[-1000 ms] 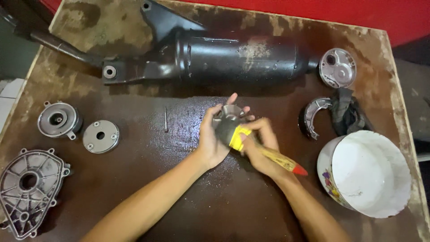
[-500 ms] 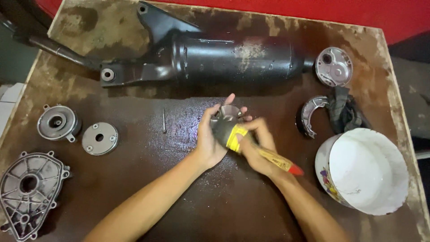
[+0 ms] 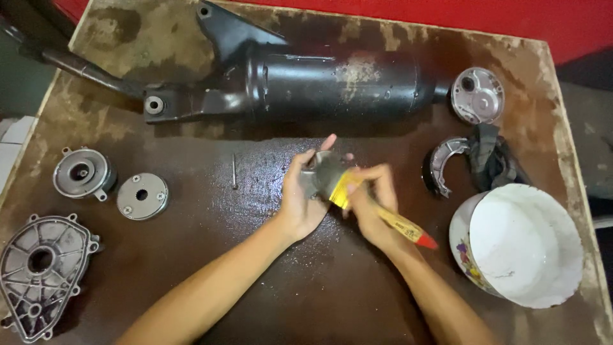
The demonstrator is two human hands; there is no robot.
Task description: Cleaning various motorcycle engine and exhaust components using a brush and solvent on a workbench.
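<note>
At mid-table, the left hand (image 3: pixel 300 198) cups a small grey metal part (image 3: pixel 317 177), fingers curled round it. Against it, the right hand (image 3: pixel 373 204) grips a yellow-handled paintbrush (image 3: pixel 383 217), bristles on the part. Behind lies a black motor housing (image 3: pixel 332 80); a white bowl (image 3: pixel 517 246) sits to the right.

— That brush (image 3: pixel 377 207) — yellow band, pale handle, red tip?
— Yes, dark bristles. The bowl (image 3: pixel 518 246) is white with a flower pattern outside; the big housing (image 3: pixel 332 80) is black, and the counter (image 3: pixel 191 268) stained brown.
</note>
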